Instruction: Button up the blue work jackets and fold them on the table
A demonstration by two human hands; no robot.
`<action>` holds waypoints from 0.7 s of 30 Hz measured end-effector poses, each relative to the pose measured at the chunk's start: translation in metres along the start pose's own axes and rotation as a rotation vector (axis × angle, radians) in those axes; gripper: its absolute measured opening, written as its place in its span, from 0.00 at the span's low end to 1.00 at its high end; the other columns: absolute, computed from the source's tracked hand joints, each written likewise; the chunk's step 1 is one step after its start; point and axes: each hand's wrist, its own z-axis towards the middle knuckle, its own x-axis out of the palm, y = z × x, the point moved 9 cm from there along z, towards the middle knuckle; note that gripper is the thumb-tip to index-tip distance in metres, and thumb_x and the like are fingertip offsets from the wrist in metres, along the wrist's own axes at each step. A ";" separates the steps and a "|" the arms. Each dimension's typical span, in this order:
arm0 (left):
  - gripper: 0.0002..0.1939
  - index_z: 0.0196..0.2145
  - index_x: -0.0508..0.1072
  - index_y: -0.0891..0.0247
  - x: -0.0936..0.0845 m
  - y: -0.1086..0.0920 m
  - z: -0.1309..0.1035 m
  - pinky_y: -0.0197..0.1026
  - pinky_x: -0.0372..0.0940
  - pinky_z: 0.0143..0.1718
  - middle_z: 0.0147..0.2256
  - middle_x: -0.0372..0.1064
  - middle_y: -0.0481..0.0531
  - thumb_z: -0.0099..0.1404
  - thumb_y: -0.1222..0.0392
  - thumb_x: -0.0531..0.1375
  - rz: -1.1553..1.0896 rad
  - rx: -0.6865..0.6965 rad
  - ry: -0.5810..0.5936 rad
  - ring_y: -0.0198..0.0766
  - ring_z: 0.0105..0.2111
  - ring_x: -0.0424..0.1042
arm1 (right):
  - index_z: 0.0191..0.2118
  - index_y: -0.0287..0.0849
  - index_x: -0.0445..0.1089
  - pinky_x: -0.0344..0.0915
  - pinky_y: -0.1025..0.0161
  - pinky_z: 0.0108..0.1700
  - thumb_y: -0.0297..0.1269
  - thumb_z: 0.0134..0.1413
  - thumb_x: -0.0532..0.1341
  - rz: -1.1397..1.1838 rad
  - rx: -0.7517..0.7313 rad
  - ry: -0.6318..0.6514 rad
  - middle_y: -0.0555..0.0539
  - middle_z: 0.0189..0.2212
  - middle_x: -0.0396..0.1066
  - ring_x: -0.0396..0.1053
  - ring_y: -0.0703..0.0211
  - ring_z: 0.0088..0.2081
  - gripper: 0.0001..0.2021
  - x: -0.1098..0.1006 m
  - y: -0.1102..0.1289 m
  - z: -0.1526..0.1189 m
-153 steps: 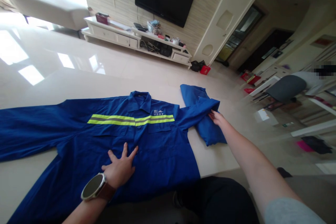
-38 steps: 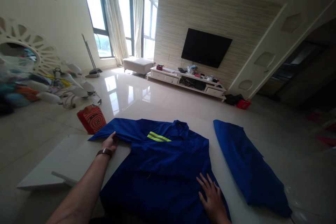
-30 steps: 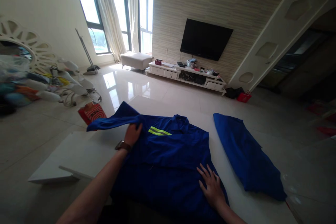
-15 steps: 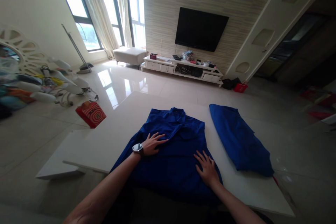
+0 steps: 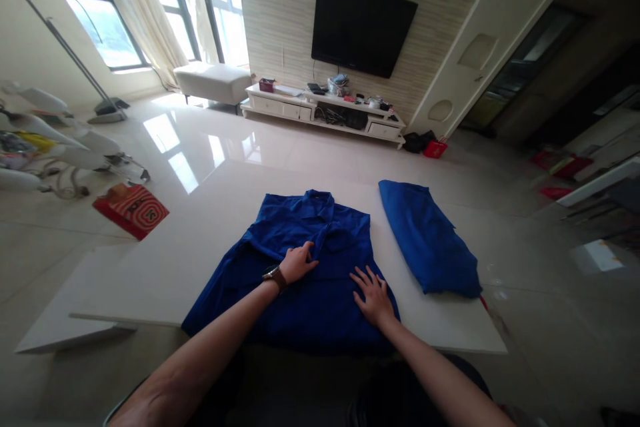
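Observation:
A blue collared shirt (image 5: 345, 237) lies front up on the white tabletop (image 5: 165, 267), its lower part reaching the near edge. My left hand (image 5: 299, 262), with a watch (image 5: 275, 275) on the wrist, rests on the shirt front beside the button placket. Its fingers are partly bent, and the thumb stands apart from them. On the shirt's right side my right hand (image 5: 374, 297) lies flat with fingers spread. To the right, a folded blue garment (image 5: 430, 240) is on the same tabletop.
A red paper bag (image 5: 133, 210) stands beyond the table's left side. Further off are a low TV cabinet (image 5: 285, 105) with small items on it, a wall television (image 5: 363, 23), a pale bench (image 5: 213, 83) and a long-handled dustpan (image 5: 107, 110).
My left hand has drawn its spread fingers in and moved slightly up the shirt towards the placket. The right hand stays flat on the cloth. The view has shifted right and down.

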 end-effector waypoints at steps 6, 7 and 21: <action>0.16 0.50 0.76 0.63 0.000 -0.013 0.026 0.44 0.62 0.46 0.40 0.76 0.57 0.67 0.63 0.56 0.013 -0.102 -0.110 0.44 0.41 0.74 | 0.71 0.61 0.54 0.44 0.39 0.68 0.45 0.67 0.52 0.023 0.000 -0.003 0.55 0.74 0.47 0.39 0.44 0.74 0.28 0.000 0.000 0.000; 0.15 0.48 0.77 0.64 -0.002 -0.019 0.027 0.44 0.62 0.45 0.42 0.75 0.58 0.67 0.64 0.55 0.030 -0.091 -0.150 0.44 0.41 0.73 | 0.71 0.61 0.54 0.44 0.39 0.68 0.44 0.67 0.52 0.028 -0.001 -0.004 0.55 0.74 0.47 0.39 0.44 0.74 0.28 -0.001 0.000 0.000; 0.24 0.49 0.74 0.60 0.022 -0.072 0.029 0.44 0.65 0.43 0.44 0.74 0.55 0.57 0.46 0.65 0.130 0.197 0.066 0.46 0.42 0.73 | 0.69 0.56 0.59 0.44 0.40 0.68 0.41 0.67 0.54 0.085 0.008 -0.065 0.52 0.72 0.53 0.40 0.43 0.73 0.27 -0.005 0.000 -0.001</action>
